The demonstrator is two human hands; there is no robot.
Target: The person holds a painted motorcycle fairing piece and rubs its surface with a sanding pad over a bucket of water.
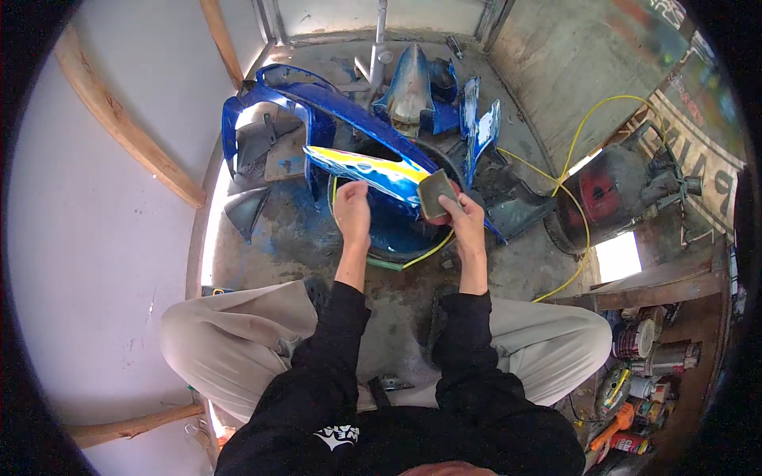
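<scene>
A motorcycle fairing panel [381, 174], blue with yellow and white patches, lies slanted across a round dark basin [393, 252]. My left hand [352, 214] is at the panel's lower edge, its fingers curled in; whether they grip the panel or something small cannot be made out. My right hand [465, 222] pinches a grey-brown sheet of sandpaper [436, 195] by its lower right side, thumb on top. The sheet overlaps the panel's right end, and a reddish edge shows beneath it. Dark blue liquid or staining shows inside the basin under the panel.
Behind the basin lie a large blue fairing frame [317, 91], a worn fender [410, 87] and blue-white panels [480, 127]. A yellow hose [588, 214] runs past a dark red tank [591, 198] on the right. Cans and tools [635, 389] crowd a low shelf at lower right.
</scene>
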